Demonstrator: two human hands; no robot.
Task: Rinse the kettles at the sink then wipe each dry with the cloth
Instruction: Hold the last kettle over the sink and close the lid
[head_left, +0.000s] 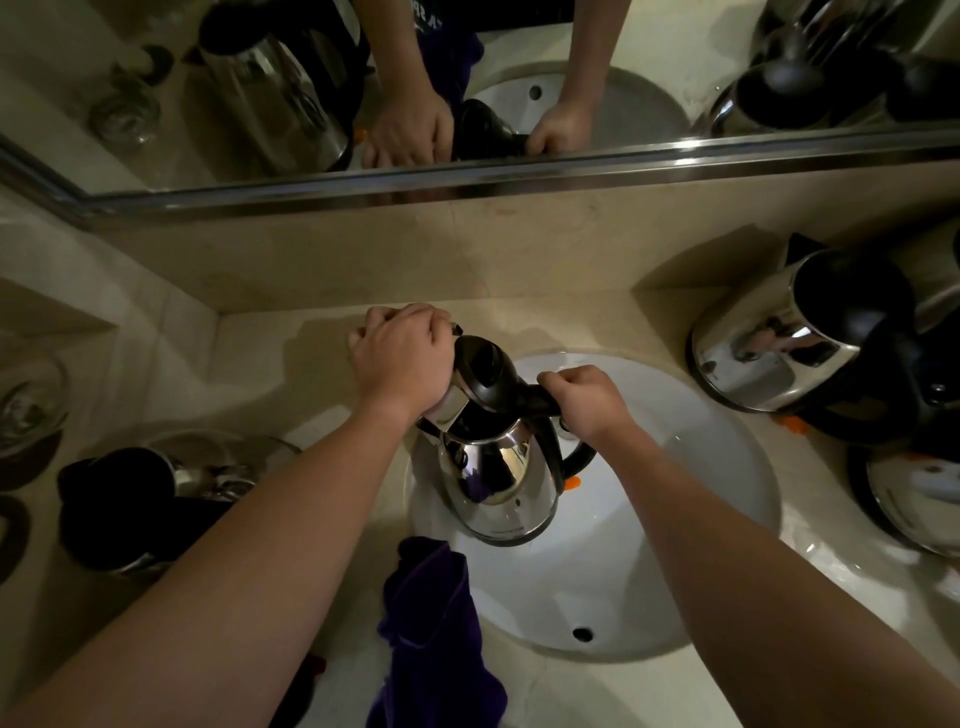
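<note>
Bathroom tabletop, mirror behind. Kettle (493, 457) held upright over sink (701, 519), left of centre. Right hand (584, 400) curled round handle; left hand (402, 358) curled at spout side, grasp unclear. Cloth (431, 623) below kettle, nearer left arm.

Beige polished stone vanity countertop (270, 364) w/ matching backsplash, carrying a white oval ceramic basin (675, 545) set into it. Left side: a dark-topped stainless steel kettle (135, 499) near the front edge; a clear glass vessel (28, 400) on a dark round coaster at far left. Right side: a shiny stainless steel kettle with black lid (795, 332) toward the back, and a second steel kettle (904, 493) nearer the front, only partly in view. A dark purple cloth (431, 634) lies on the countertop's front, draped over the basin's left rim.
</note>
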